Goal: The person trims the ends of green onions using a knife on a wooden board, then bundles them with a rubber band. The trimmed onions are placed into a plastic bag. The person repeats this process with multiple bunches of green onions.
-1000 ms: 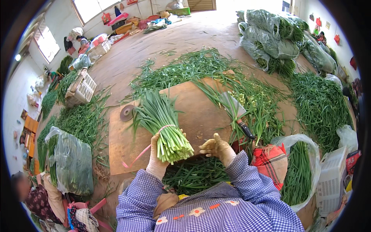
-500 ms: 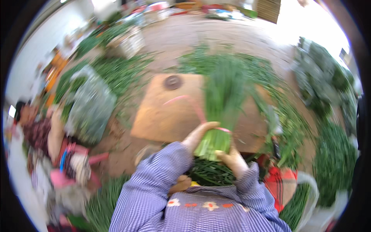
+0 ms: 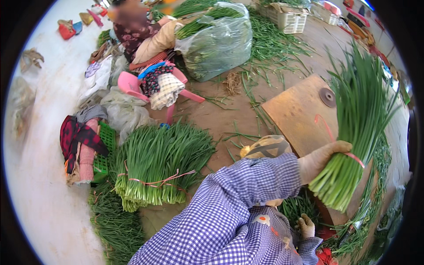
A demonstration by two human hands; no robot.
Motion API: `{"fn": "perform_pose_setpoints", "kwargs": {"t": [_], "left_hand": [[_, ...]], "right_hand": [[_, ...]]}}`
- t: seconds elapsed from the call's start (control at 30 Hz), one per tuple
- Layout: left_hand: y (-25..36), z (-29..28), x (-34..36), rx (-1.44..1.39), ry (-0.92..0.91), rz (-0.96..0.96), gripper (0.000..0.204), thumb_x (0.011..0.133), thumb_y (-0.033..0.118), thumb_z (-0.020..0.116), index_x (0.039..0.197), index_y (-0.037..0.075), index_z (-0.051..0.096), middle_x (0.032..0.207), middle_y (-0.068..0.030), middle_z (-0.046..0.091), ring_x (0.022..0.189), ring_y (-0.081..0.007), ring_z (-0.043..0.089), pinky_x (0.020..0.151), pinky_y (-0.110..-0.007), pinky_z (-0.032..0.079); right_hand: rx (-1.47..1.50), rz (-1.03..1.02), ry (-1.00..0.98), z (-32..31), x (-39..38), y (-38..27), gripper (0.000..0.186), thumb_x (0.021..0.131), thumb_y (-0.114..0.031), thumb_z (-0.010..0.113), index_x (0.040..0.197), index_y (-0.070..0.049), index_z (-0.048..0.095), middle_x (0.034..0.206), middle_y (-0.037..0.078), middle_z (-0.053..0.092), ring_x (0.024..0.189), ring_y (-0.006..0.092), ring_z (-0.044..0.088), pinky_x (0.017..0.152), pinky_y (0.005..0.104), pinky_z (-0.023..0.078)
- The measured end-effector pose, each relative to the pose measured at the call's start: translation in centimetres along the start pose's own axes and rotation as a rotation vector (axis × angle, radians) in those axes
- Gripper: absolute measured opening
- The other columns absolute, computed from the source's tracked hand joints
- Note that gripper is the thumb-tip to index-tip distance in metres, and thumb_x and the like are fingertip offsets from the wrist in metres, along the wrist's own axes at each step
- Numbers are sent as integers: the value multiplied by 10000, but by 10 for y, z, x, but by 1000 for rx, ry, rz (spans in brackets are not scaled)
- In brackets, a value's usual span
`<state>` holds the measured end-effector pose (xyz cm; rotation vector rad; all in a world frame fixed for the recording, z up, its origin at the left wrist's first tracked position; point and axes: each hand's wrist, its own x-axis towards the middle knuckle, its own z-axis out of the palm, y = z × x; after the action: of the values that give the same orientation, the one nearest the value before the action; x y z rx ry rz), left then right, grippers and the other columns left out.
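Observation:
My left hand [image 3: 324, 160] is closed around a bundle of garlic chives [image 3: 361, 119], just by the pink tie [image 3: 354, 159] that binds it. The bundle is raised and tilted, its leaves toward the top right and its pale cut ends low. A loose pink strip [image 3: 326, 125] curves up beside this hand. Lower down, by loose chives [image 3: 297, 208] at my lap, my right hand [image 3: 305, 226] has loosely bent fingers and nothing visible in them. To my left lies a stack of tied chive bundles [image 3: 165, 161].
A wooden board [image 3: 291, 106] with a dark round disc [image 3: 327, 97] lies ahead. Further off, a person [image 3: 137, 31] sits near a big plastic bag of chives [image 3: 216, 48]. A pink stool [image 3: 129, 85], a green crate [image 3: 104, 150], a white crate [image 3: 289, 21] and scattered chives surround me.
My view has swung left, bringing the stacked bundles into sight. My right hand has come off the bundle's cut ends and dropped toward my lap. My left hand alone holds the bundle.

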<state>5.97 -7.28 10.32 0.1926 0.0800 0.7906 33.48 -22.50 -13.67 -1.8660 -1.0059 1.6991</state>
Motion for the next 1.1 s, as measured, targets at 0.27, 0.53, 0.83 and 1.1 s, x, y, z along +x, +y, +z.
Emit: {"fn": "perform_pose_setpoints", "kwargs": {"t": [0.27, 0.53, 0.83, 1.1], "left_hand": [[34, -14, -181, 87, 248, 426, 538, 867, 453, 558, 1174, 11, 572, 1023, -177, 665, 857, -244, 676, 787, -403, 563], [73, -15, -357, 932, 1417, 1072, 399, 718, 147, 753, 1035, -13, 572, 929, -131, 658, 798, -219, 657, 761, -350, 555], [97, -55, -578, 1595, 2910, -4, 767, 645, 261, 746, 1327, 109, 429, 1095, -189, 593, 902, -345, 628, 809, -421, 523], [29, -140, -608, 1287, 2483, -468, 910, 706, 167, 677, 1485, 116, 209, 1162, -254, 600, 1075, -337, 604, 899, -399, 505]], "right_hand": [[-407, -71, -19, -24, 60, 79, 526, 854, -109, 650, 1319, 61, 471, 1273, 198, 567, 1127, 259, 570, 961, 322, 436], [-368, -80, 106, -35, 101, 116, 404, 872, -147, 643, 1219, 44, 564, 1009, 107, 675, 825, 158, 611, 748, 269, 482], [-573, -227, 153, -16, 85, 95, 384, 815, -156, 683, 1129, 57, 618, 916, 109, 690, 816, 174, 627, 779, 287, 487], [-923, -99, 124, 15, 4, 40, 577, 820, -291, 640, 1295, 11, 512, 1237, 206, 586, 1166, 313, 559, 992, 336, 422]]}}
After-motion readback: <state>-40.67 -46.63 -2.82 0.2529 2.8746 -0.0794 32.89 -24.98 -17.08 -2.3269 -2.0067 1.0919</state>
